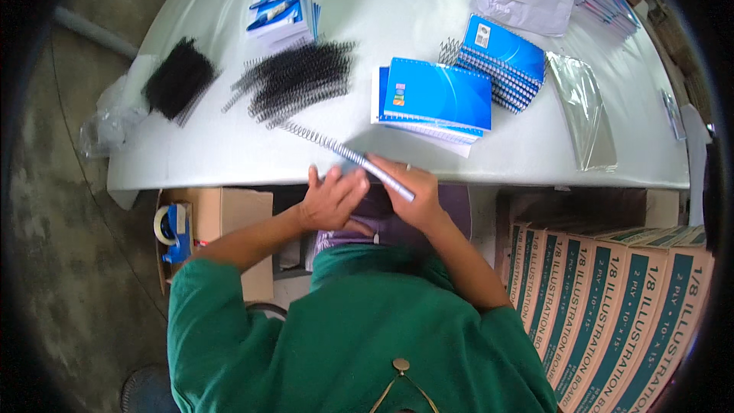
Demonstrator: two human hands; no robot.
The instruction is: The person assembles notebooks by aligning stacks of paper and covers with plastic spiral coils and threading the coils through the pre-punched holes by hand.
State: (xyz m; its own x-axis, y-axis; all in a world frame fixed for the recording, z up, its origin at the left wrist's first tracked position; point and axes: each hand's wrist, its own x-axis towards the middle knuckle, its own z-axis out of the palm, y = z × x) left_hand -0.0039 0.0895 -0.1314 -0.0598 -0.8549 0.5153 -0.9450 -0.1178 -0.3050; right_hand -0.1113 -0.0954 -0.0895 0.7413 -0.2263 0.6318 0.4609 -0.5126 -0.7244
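Bare left forearm (256, 237) and right forearm (470, 264) converge from bent elbows, bringing the hands near each other. The left hand (334, 197) has its fingers loosely spread and slightly bent, thumb set apart below; the right hand (415, 190) is curled in a grip, its wrist nearly straight.

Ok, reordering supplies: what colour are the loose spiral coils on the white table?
Black loose spiral coils, clearest in the head view.

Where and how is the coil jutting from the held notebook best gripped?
Probably midway along the free stretch of the coil, pinched lightly from the near left: that stretch lies bare, its far tip sits close to the loose coils, and the right hand holds the notebook.
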